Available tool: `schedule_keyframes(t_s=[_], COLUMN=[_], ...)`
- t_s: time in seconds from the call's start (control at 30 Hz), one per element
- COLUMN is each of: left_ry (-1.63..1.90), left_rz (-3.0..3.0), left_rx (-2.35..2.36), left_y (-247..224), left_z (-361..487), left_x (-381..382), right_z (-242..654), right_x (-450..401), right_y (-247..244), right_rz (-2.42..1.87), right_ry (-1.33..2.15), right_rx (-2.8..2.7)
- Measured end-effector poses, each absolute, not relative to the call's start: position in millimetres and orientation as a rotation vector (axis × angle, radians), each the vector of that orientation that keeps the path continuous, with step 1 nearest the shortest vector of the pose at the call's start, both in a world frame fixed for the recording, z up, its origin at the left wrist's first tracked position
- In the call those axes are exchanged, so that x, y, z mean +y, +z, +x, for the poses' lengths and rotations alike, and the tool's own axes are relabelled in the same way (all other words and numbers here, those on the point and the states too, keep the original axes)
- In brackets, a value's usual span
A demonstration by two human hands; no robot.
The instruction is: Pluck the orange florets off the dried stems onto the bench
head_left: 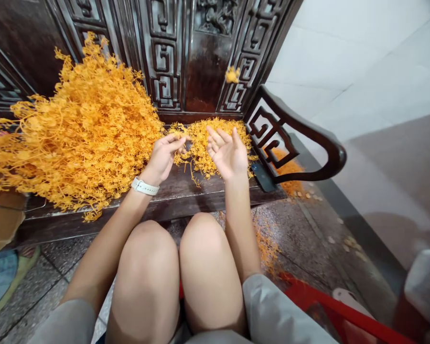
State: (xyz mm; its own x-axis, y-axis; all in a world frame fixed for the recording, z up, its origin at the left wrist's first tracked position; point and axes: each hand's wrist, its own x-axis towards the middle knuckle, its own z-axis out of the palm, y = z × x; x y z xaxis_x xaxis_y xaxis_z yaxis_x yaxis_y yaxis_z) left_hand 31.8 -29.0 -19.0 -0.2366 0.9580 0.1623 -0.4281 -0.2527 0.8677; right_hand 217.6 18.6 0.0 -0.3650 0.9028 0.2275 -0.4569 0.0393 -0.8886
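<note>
My left hand [165, 155], with a pale watch band [145, 187] at the wrist, is closed in a pinch. Yellow-orange plastic bits show right behind its fingertips, and I cannot make out what they grip. Palm up and fingers spread, my right hand [227, 153] is open and holds nothing. It is over a low heap of small yellow-orange plastic pieces [200, 131] on the dark wooden bench. A single blurred yellow piece [232, 75] is in the air above that hand. To the left rises a big tangled pile of yellow-orange branching plastic pieces [100, 124].
The carved bench back [204, 81] stands behind the heaps, with a curved armrest [308, 129] at right. A phone [263, 177] lies beside the armrest. Orange bits [267, 246] litter the floor. Cardboard [3, 220] and another person's foot [27, 252] are at left.
</note>
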Motion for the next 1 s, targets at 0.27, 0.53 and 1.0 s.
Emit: schedule_keyframes(t_s=[0.27,0.53,1.0], left_ry=[1.474,1.414,1.602], left_rz=[1.327,1.395,1.332], left_rx=[1.007,0.984,1.336], left_y=[-15,-12,-40], left_z=[40,42,16], left_x=[-36,-38,-20], right_z=[205,196,279], right_x=[8,6,-30], right_y=[-14,-24,17], right_rz=[-0.686,-0.738,0.009], right_ry=[1.535,1.184,1.621], right_rx=[-1.231,-1.437,-2.142])
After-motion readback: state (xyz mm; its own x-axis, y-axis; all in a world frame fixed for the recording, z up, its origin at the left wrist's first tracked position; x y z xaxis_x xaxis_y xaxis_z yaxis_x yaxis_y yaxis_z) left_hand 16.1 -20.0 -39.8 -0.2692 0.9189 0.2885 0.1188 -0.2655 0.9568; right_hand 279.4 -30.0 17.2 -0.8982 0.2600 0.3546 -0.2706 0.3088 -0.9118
